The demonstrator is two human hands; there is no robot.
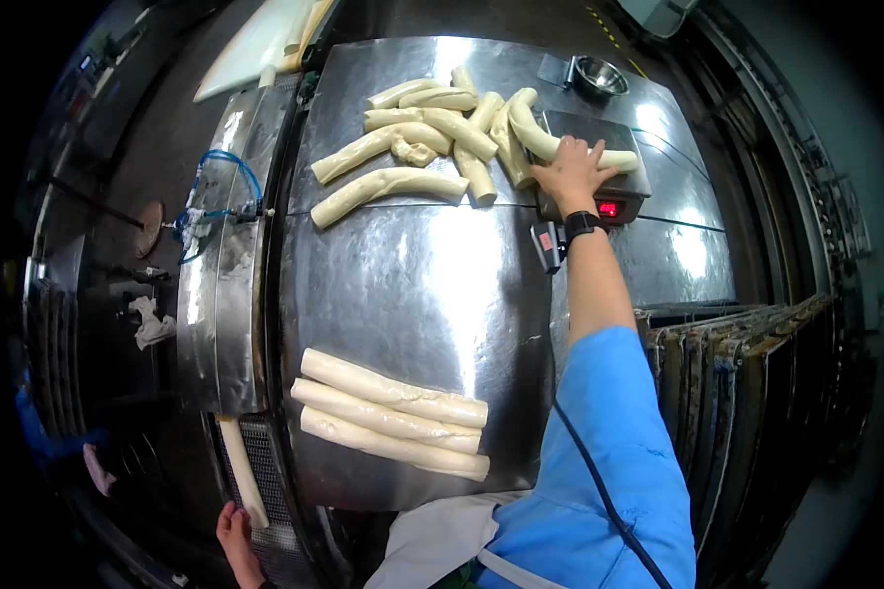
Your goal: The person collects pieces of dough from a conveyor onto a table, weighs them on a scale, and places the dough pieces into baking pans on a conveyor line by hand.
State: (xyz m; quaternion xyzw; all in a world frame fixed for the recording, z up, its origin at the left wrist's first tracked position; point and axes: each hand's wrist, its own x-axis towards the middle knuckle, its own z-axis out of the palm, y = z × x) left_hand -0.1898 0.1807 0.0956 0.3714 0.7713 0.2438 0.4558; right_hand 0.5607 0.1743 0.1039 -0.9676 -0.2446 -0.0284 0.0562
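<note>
My right hand (pixel 572 175) rests on a thick pale dough roll (pixel 614 160) that lies bent across a weighing scale (pixel 641 187) with a lit red display; its fingers are spread over the roll. At the lower left, my left hand (pixel 236 536) is beside the end of another dough roll (pixel 243 476) on a mesh conveyor; its fingers look slightly curled, and no held object shows. Several dough rolls (pixel 388 187) and a small torn lump (pixel 413 151) are piled left of the scale. Three straight rolls (pixel 393 420) lie side by side near my body.
The metal table (pixel 393 285) spans the middle. A steel bowl (pixel 599 77) stands behind the scale. Left of the table is a metal machine (pixel 236 294) with blue tubing (pixel 228 155). Stacked racks (pixel 727 344) stand at the right, and a black cable (pixel 599 481) crosses my right sleeve.
</note>
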